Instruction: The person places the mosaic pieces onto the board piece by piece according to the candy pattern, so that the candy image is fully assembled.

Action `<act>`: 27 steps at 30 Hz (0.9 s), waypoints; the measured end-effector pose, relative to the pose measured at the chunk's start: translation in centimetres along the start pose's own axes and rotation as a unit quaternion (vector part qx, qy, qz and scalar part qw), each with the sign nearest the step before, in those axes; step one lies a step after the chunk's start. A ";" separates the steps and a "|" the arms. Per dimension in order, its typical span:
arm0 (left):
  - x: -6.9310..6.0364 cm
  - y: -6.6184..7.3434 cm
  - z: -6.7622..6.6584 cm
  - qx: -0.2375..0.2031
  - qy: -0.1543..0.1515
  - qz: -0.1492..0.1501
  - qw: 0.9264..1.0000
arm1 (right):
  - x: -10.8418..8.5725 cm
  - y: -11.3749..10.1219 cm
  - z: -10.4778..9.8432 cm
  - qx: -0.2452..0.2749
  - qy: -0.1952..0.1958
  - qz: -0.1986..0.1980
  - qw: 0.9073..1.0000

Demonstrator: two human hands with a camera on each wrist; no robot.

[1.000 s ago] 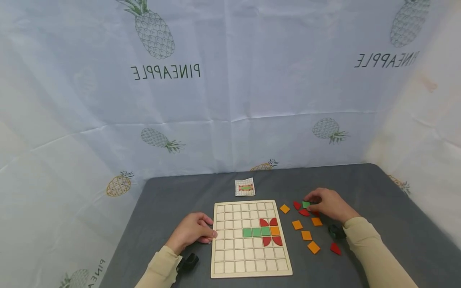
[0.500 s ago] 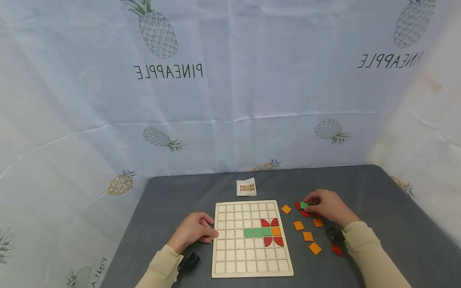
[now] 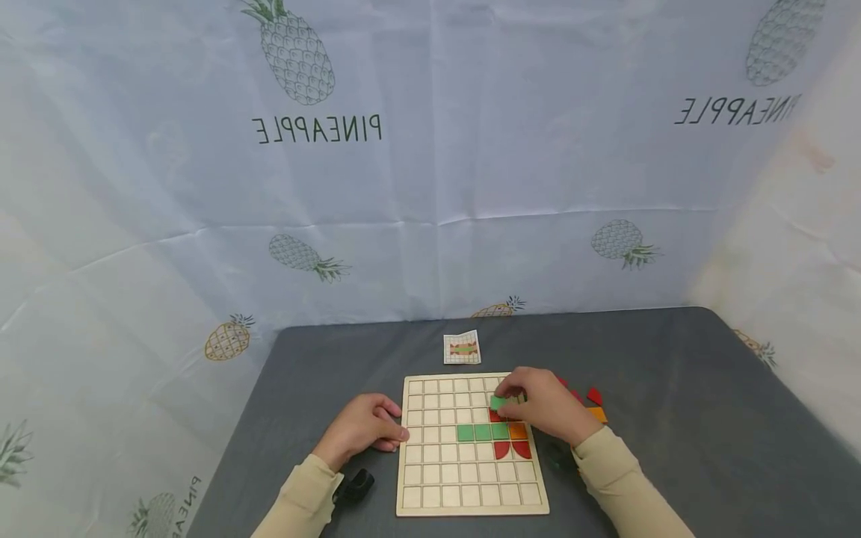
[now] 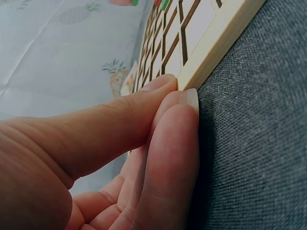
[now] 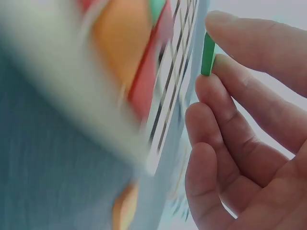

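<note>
The green tile (image 3: 498, 403) was a plain, bright square with a flat face, held off the board (image 3: 471, 512) above its far right part. The right hand (image 3: 548, 407) pinched it between the fingertips, while the left hand (image 3: 363, 424) gripped the board's left rim. A row of three green tiles (image 3: 482, 433) lay in the grid, with an orange tile (image 3: 517, 431) at its right end and two red pieces (image 3: 501, 450) on the near side. The printed card (image 3: 462, 348) rested on the dark table (image 3: 673, 388), beyond the board. The right wrist view showed what the head view did not: the held tile edge-on, as a thin green slab, with a gap between it and the grid. The left wrist view alone showed the board's pale side wall, with the thumb on the top edge and a fingertip against the side. In the head view the right hand and sleeve (image 3: 625, 478) partly covered the far red piece (image 3: 495, 415) and some loose pieces to the right. The coloured pieces were blurred in the right wrist view.
</note>
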State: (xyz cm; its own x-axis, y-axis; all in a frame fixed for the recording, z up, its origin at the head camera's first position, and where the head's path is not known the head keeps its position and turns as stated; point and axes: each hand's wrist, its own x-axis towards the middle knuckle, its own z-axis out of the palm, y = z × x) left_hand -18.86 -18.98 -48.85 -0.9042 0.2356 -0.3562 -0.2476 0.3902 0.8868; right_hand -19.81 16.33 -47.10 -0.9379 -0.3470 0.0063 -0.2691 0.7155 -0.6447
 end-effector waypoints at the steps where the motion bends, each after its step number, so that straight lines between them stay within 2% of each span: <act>1: 0.0 0.0 0.0 0.001 0.000 0.000 1.000 | 0.1 -0.5 0.5 0.001 -0.004 -0.009 1.000; 7: 0.1 0.0 0.0 0.002 0.002 -0.002 1.000 | 0.5 -3.4 3.2 -0.019 -0.023 -0.082 0.996; 12: 0.0 0.1 0.1 0.003 0.005 -0.005 1.000 | 0.5 -5.0 4.7 -0.060 -0.025 -0.113 0.991; 19: 0.0 0.1 0.2 0.001 0.006 -0.002 1.000 | 0.5 -5.6 5.6 -0.102 -0.003 -0.114 0.988; 27: 0.0 0.1 0.2 -0.001 0.004 -0.001 1.000 | 0.6 -5.7 6.2 -0.099 -0.003 -0.121 0.988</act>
State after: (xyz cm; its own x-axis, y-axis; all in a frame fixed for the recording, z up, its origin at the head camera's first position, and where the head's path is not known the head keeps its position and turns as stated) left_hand -18.80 -18.79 -48.82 -0.9070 0.2271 -0.3546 -0.2492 0.3893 0.8867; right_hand -17.48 8.30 -48.16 -0.8394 -0.5259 0.1369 -0.5236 0.7151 -0.4632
